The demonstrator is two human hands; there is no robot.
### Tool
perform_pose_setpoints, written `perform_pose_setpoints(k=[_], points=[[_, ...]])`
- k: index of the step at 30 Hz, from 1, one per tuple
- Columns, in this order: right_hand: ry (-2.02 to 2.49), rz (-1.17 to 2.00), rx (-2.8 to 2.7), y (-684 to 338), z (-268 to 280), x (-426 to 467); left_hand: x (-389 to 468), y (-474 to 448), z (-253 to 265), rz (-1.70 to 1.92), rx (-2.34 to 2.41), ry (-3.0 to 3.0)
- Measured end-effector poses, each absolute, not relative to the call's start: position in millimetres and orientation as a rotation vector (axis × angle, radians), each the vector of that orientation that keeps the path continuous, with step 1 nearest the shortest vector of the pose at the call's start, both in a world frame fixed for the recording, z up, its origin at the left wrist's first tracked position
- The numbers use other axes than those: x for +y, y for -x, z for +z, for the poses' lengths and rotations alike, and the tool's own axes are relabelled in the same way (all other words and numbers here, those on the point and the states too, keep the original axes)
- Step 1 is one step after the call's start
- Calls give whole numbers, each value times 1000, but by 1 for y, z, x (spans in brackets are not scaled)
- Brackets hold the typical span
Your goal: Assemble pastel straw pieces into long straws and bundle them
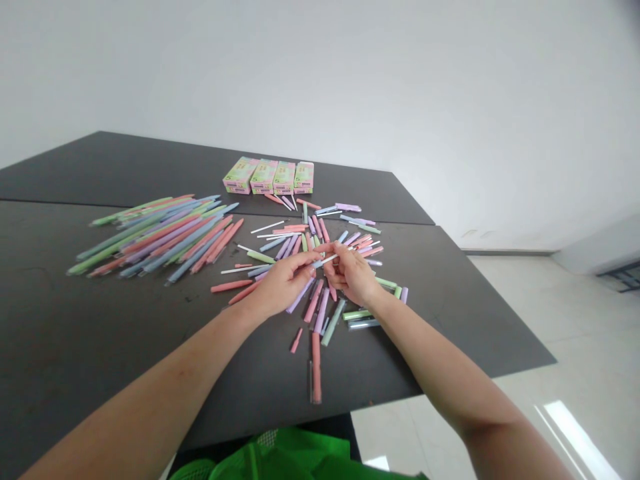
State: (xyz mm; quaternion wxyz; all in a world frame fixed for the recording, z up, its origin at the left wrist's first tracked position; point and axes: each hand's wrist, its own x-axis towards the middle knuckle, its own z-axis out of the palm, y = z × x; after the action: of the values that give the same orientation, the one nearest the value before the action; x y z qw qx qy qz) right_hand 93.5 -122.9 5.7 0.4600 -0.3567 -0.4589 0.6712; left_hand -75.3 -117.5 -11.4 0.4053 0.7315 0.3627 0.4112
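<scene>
My left hand and my right hand meet over a spread of pen parts. Between them is a short blue pen barrel, pinched by the left fingers, with a thin white pen refill at its right end in the right fingers. How far the refill goes into the barrel is too small to tell. Beneath and around the hands lie loose pink, purple, green and blue barrels and white refills. A pink barrel with a clear cap points toward the near table edge.
On the left lies a pile of whole pastel pens. Several green-and-pink boxes stand in a row farther back. The dark table has a seam across it and an edge on the right, beyond which is pale tiled floor. A white wall rises behind.
</scene>
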Motion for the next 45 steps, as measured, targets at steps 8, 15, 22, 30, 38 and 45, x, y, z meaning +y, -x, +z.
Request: perform_pose_setpoints(k=[8,15,22,30,38,45], points=[[865,1685,-1191,-97,5,-122,-120,73,-7,1013,909,-2042],[837,1752,-1141,-100,11,-120,-116,77,-8,1001,1086,-2055],[945,1419,-879,-122,7,-100,-114,81,2,1029,1213,-1988],[964,1378,-955,-130,-2,-93,-111,85,-1,1057,1219,-1968],[1692,432,-2009,-115,-2,-101,-110,84,-3,1055,1199,-1981],[2037,55,-2247,-94,3,-107,-107,84,-6,1072,1205,-1990]])
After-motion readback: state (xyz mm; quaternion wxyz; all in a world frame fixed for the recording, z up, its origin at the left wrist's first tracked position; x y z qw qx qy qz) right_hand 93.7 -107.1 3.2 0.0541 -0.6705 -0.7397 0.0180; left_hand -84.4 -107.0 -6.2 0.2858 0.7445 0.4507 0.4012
